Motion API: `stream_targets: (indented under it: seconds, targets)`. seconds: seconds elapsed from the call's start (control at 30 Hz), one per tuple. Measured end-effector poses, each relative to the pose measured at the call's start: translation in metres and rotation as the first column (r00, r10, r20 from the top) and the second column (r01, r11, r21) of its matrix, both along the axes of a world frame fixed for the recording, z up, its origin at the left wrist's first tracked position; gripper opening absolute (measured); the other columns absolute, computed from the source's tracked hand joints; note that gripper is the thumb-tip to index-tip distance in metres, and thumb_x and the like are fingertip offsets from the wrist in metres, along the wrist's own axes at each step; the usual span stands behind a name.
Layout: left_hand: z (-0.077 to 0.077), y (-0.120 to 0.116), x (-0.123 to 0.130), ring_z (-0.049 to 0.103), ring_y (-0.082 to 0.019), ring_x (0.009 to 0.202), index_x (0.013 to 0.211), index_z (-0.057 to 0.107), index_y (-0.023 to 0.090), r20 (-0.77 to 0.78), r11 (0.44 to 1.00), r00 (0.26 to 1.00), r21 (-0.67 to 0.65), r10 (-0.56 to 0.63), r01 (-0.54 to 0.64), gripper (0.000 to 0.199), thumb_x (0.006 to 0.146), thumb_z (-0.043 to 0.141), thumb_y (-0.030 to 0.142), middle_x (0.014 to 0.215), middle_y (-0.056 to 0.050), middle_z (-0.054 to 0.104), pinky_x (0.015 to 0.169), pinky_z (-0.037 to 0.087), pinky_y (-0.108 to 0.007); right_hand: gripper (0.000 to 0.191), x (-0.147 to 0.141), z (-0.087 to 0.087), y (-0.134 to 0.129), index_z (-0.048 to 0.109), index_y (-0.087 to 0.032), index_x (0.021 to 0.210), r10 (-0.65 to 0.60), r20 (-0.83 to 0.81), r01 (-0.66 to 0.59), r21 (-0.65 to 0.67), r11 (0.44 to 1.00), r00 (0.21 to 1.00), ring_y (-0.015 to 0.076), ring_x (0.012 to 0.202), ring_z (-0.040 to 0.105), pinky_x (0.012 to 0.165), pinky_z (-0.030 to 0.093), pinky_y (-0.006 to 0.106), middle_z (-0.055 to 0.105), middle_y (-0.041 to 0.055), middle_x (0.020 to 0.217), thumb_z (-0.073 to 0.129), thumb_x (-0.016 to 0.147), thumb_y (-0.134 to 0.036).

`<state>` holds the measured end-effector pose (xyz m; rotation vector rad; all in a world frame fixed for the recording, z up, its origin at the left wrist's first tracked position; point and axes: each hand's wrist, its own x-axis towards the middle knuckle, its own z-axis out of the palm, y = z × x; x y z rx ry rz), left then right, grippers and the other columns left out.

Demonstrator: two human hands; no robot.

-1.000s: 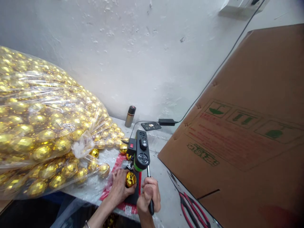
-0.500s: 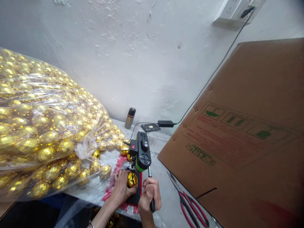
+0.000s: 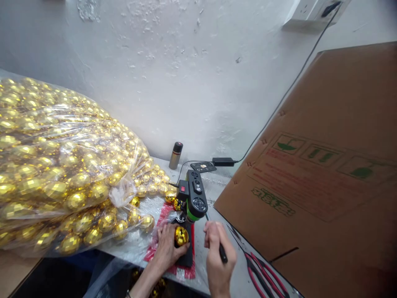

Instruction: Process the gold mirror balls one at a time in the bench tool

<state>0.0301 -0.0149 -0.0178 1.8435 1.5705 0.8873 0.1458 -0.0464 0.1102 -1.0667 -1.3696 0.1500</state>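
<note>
My left hand (image 3: pixel 167 246) is closed around a shiny gold faceted ball (image 3: pixel 181 236), steadying it on the black base (image 3: pixel 186 259) of a small bench drill press. Just above the ball is the press's black and green head (image 3: pixel 197 198), which has a red switch on its side; the tip of the tool is hidden. My right hand (image 3: pixel 219 254) grips the press's lever (image 3: pixel 223 253), whose black end shows beside the fingers. Under the base lies a red plastic sheet (image 3: pixel 192 269).
A large clear bag of gold balls (image 3: pixel 62 165) fills the left, with loose balls (image 3: pixel 147 223) by its mouth. Red-handled scissors (image 3: pixel 263 273) lie beside a tall cardboard box (image 3: pixel 310 174) on the right. A spray can (image 3: pixel 176 155) and a power adapter (image 3: pixel 223 162) stand behind.
My right hand has swung the lever outward to the right, away from the ball. My left hand stays on the ball at the base. The whole view has shifted slightly.
</note>
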Motion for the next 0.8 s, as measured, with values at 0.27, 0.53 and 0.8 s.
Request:
stream_targets:
  seconds: [0.27,0.53,0.8]
  targets:
    - [-0.005,-0.031,-0.066,0.049,-0.041,0.139,0.150,0.047,0.023,-0.186,0.965,0.979,0.232,-0.080,0.123,0.087,0.078,0.075,0.064,0.151,-0.017,0.055,0.118,0.033,-0.060,0.034,-0.007,0.009,-0.002,0.053,-0.021,0.072,0.028,-0.052,-0.028,0.004,1.000,0.998,0.0104,0.054,0.045,0.050,0.038,0.022,0.048,-0.0032,0.066,0.045,0.105,-0.029]
    - [0.046,0.025,-0.123,0.071,-0.028,0.095,0.097,0.072,0.021,-0.410,0.942,0.897,0.334,0.165,-0.021,0.037,0.101,0.035,0.021,0.093,-0.009,0.077,0.113,0.039,-0.058,0.028,-0.006,-0.013,-0.005,0.056,-0.020,0.078,0.051,-0.040,-0.051,0.002,0.999,0.998,0.0103,0.058,0.048,0.053,0.040,0.022,0.054,-0.0007,0.074,0.045,0.104,-0.023]
    - [0.031,0.008,-0.130,0.068,-0.032,0.114,0.144,0.051,0.019,-0.557,1.000,0.830,0.008,-0.003,0.010,0.058,0.088,0.067,0.022,0.130,-0.017,0.066,0.097,0.052,-0.042,0.029,-0.006,-0.020,-0.004,0.053,-0.021,0.076,0.051,-0.059,-0.051,0.009,0.999,0.997,0.0100,0.061,0.049,0.056,0.040,0.021,0.053,-0.0012,0.076,0.045,0.104,-0.020]
